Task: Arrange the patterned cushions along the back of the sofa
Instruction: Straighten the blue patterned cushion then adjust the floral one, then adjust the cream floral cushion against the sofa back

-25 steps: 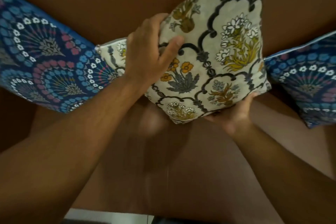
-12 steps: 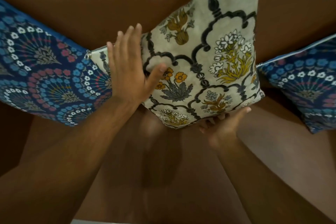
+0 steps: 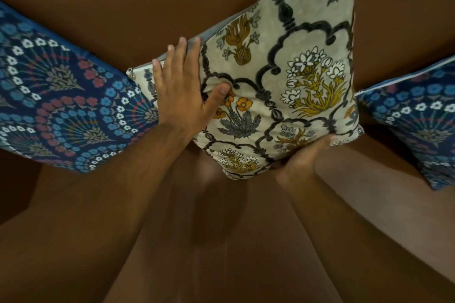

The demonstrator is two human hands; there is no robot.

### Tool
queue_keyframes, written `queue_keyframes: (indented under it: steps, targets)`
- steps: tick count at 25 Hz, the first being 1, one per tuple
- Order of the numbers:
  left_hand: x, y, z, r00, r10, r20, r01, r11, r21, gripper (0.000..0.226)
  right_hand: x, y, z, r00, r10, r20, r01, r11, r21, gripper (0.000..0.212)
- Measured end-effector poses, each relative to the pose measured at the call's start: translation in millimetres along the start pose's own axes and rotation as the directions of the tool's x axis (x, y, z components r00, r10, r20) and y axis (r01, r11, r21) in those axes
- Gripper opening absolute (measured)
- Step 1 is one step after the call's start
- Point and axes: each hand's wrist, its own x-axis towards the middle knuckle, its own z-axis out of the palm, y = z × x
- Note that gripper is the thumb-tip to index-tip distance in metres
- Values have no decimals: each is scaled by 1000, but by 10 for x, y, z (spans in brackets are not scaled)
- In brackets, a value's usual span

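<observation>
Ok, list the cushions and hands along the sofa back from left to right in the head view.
Left blue fan-pattern cushion → left hand → cream floral cushion → right blue fan-pattern cushion. The right hand, under the cream cushion's lower edge, is left out because it overlaps it.

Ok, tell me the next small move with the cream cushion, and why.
Probably turn the cream floral cushion square and lower it onto the seat. It stands on one corner between the two blue cushions, the left hand flat on it, the right hand under its edge.

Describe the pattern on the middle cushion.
Cream cushion with yellow flowers and dark scrolls, seen in head view.
</observation>
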Motion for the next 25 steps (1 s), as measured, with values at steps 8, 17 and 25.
queue_keyframes:
  steps: [8, 17, 25]
  targets:
    - [-182, 231, -121, 996, -65, -60, 52, 980, -195, 98, -199, -336, -247, 972, -228, 55, 231, 970, -68, 73]
    - [-304, 157, -37, 992, -108, -70, 97, 984, -147, 103, -89, -14, -456, 986, -150, -71, 143, 984, -102, 89]
    - [-209, 94, 68, 989, -142, 32, 145, 977, -156, 106, 141, -46, -301, 978, -198, 66, 207, 952, -226, 82]
